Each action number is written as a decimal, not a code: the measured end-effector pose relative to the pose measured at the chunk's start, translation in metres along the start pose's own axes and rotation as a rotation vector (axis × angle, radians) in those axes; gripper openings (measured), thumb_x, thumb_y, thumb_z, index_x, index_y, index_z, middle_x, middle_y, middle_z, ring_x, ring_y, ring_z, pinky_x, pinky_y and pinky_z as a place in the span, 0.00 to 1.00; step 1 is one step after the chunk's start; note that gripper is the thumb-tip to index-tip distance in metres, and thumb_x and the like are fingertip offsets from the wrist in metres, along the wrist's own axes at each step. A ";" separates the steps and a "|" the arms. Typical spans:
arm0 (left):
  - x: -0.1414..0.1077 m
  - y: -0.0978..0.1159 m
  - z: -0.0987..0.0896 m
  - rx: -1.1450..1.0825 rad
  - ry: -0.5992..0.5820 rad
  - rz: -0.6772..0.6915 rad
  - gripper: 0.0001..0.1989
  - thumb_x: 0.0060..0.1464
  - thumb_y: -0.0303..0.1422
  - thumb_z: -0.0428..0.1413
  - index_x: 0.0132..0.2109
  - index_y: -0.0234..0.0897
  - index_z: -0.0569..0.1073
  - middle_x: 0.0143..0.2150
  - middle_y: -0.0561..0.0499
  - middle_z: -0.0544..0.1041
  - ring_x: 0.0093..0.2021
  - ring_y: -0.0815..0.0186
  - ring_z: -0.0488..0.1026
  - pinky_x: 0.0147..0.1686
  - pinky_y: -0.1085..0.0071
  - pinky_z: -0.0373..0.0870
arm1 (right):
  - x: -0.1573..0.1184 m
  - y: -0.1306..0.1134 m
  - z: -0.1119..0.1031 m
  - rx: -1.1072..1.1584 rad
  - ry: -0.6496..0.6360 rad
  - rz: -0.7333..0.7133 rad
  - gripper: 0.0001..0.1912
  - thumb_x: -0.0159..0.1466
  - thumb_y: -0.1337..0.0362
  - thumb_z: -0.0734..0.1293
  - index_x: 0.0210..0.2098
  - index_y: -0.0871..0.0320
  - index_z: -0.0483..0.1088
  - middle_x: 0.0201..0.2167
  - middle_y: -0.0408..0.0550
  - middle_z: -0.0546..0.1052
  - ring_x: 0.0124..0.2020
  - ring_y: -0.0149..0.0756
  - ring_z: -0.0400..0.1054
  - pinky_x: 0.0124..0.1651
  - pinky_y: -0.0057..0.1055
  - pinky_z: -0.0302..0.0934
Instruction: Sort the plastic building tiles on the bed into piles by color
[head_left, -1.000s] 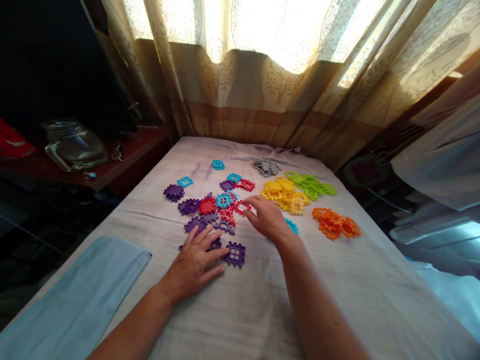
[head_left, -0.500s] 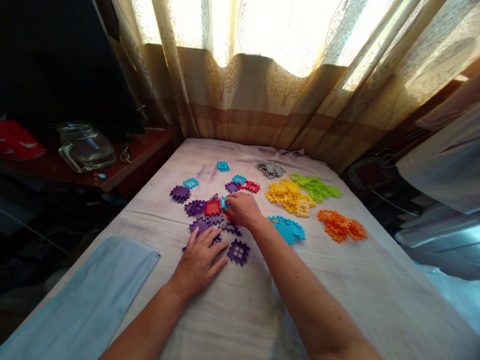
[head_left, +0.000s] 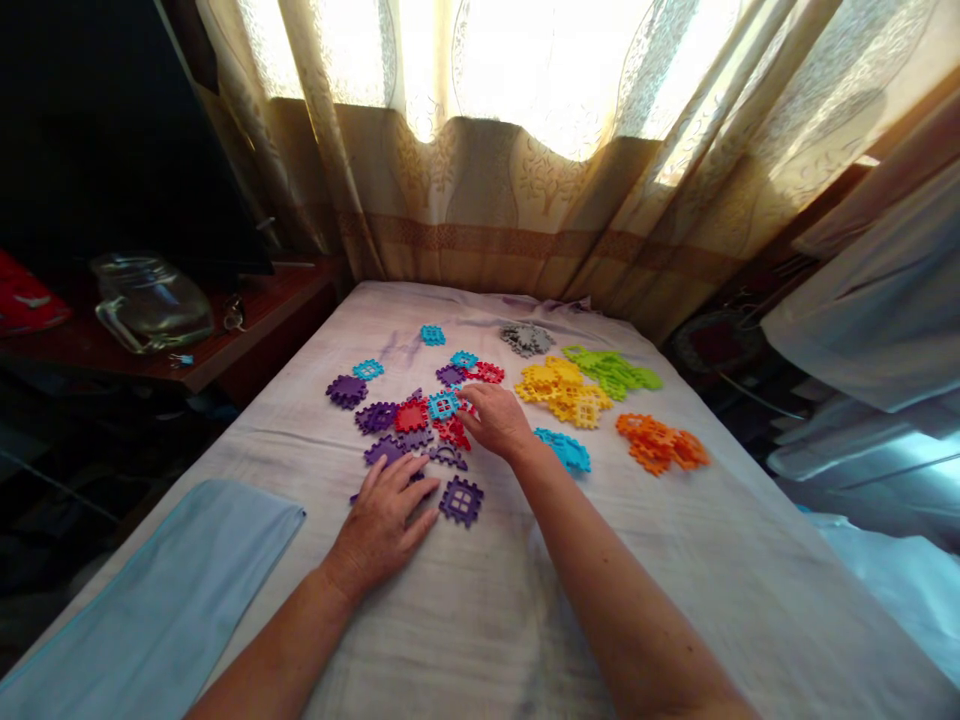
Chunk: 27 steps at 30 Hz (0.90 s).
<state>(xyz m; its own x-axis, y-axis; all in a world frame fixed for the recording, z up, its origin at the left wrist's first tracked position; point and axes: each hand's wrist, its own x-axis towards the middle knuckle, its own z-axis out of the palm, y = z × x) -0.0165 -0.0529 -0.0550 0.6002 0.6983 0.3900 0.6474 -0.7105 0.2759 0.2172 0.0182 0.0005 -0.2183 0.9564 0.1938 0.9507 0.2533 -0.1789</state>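
My left hand (head_left: 386,520) lies with its fingers spread over purple notched pieces (head_left: 385,452), beside a purple window piece (head_left: 462,501). My right hand (head_left: 493,418) reaches to the middle of the mixed pieces, its fingers bent at the right edge of a blue window piece (head_left: 443,405). Whether those fingers grip a piece is hidden. A red square piece (head_left: 411,416) lies left of the blue one, and red pieces (head_left: 451,433) lie just below it. Farther back are a small purple piece (head_left: 450,376) and a red piece (head_left: 489,372).
Yellow (head_left: 559,388), green (head_left: 615,372), grey (head_left: 526,340), orange (head_left: 660,444) and blue (head_left: 566,450) piles lie to the right on the sheet (head_left: 615,560). A folded blue cloth (head_left: 172,580) is at left. A glass jug (head_left: 154,303) stands on a side table.
The whole view has shifted slightly. My right hand has moved a little right relative to the pieces, uncovering the blue window piece and red pieces. My left hand stays spread over the purple pieces.
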 end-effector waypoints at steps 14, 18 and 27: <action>-0.001 -0.002 0.000 -0.016 0.029 0.009 0.15 0.62 0.38 0.52 0.53 0.44 0.75 0.60 0.44 0.74 0.61 0.55 0.69 0.63 0.44 0.59 | 0.013 -0.023 0.005 -0.002 -0.039 0.022 0.14 0.69 0.62 0.59 0.45 0.57 0.76 0.46 0.55 0.79 0.49 0.40 0.69 0.53 0.33 0.58; -0.001 -0.002 -0.001 -0.032 0.030 0.005 0.15 0.62 0.38 0.52 0.53 0.44 0.75 0.60 0.44 0.74 0.61 0.56 0.69 0.65 0.46 0.58 | -0.017 0.009 -0.012 0.213 0.101 0.243 0.12 0.66 0.60 0.62 0.43 0.56 0.75 0.36 0.49 0.79 0.38 0.36 0.71 0.42 0.30 0.61; -0.001 -0.003 -0.001 -0.029 0.029 0.039 0.17 0.62 0.38 0.52 0.56 0.45 0.73 0.61 0.44 0.73 0.62 0.57 0.68 0.65 0.47 0.57 | -0.125 0.115 -0.061 0.840 -0.075 0.527 0.20 0.52 0.51 0.70 0.38 0.57 0.78 0.27 0.45 0.77 0.26 0.32 0.68 0.29 0.28 0.63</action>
<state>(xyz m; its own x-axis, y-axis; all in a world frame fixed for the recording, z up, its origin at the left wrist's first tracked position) -0.0194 -0.0513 -0.0557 0.6108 0.6674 0.4261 0.6093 -0.7398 0.2854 0.3674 -0.0807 0.0150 0.1463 0.9757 -0.1633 0.4723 -0.2139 -0.8551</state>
